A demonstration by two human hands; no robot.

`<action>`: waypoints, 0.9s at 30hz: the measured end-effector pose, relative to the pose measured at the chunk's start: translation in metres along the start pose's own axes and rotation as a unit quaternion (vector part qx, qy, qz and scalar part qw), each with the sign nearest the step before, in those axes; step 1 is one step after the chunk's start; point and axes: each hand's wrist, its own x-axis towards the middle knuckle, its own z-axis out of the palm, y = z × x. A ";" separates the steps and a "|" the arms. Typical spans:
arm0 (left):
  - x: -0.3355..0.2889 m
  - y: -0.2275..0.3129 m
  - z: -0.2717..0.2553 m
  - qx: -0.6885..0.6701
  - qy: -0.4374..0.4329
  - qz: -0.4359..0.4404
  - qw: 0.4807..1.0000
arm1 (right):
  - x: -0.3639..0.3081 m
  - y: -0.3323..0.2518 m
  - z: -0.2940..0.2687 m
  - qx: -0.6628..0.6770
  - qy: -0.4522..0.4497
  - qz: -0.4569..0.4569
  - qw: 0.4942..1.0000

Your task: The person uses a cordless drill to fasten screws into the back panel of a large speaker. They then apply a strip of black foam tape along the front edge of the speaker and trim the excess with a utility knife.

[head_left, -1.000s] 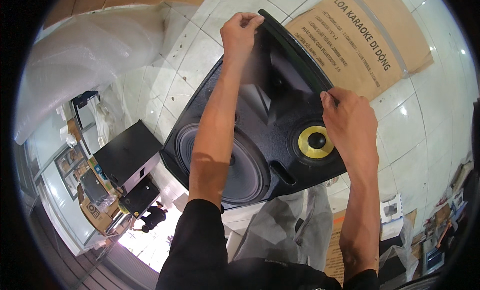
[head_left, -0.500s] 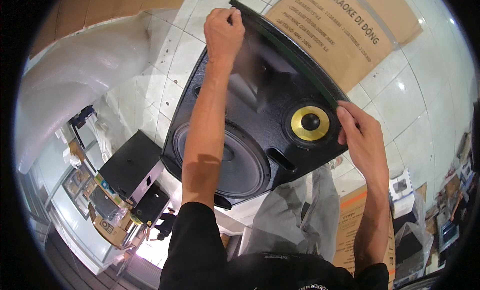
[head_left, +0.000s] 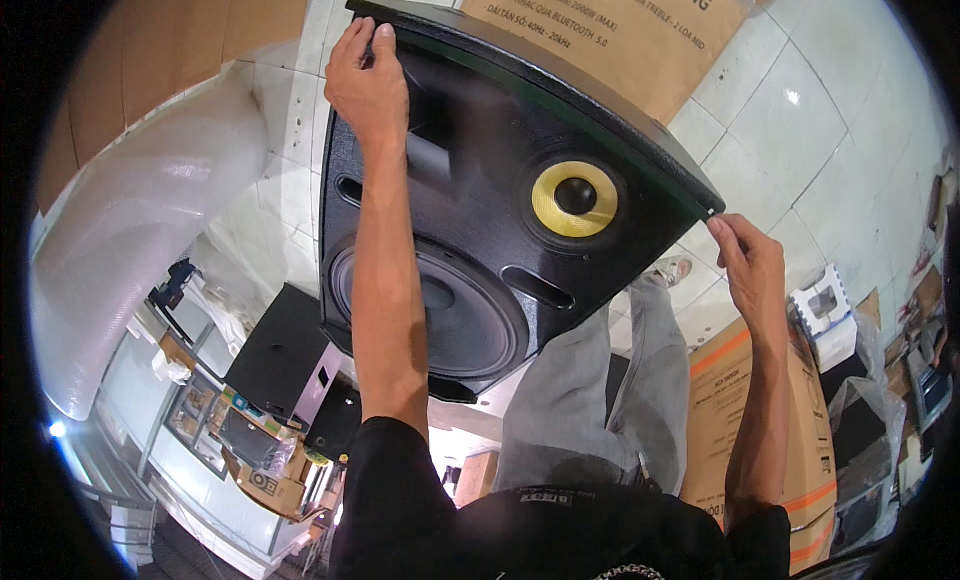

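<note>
A large black speaker cabinet [head_left: 455,195] stands before me, its front face toward me. It carries a big dark woofer cone [head_left: 465,305], a smaller driver with a yellow ring [head_left: 575,200], and a recessed horn partly behind my left arm. My left hand [head_left: 370,85] is at the far left corner, with its bent fingers and thumb on the raised rim. At the right corner, my right hand [head_left: 748,260] pinches the end of that same rim between thumb and fingers. Part of the woofer is hidden by my left forearm.
A flat brown carton [head_left: 610,40] lies beyond the speaker on white floor tiles [head_left: 790,110]. Bubble wrap [head_left: 150,220] is heaped at left, near another black cabinet [head_left: 280,350]. A tall carton [head_left: 760,400] stands by my right forearm; wrapped goods [head_left: 865,420] sit farther right.
The view has shifted, and the speaker appears farther left and turned a little. My left hand has gone from a closed fist to bent fingers on the rim; my right fingers are now at the corner.
</note>
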 end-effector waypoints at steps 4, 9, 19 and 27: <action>-0.009 0.011 0.001 -0.014 0.003 -0.017 1.000 | 0.005 0.012 0.005 0.005 0.008 0.031 0.999; -0.020 0.023 0.002 -0.015 0.005 -0.034 0.999 | 0.008 0.016 0.009 0.026 0.005 0.035 0.999; -0.034 0.026 0.000 0.039 -0.005 0.043 0.998 | -0.012 0.010 0.002 0.044 0.020 0.026 0.998; -0.034 0.029 -0.004 0.080 -0.018 0.074 0.994 | 0.003 0.017 0.010 -0.008 0.012 0.035 0.999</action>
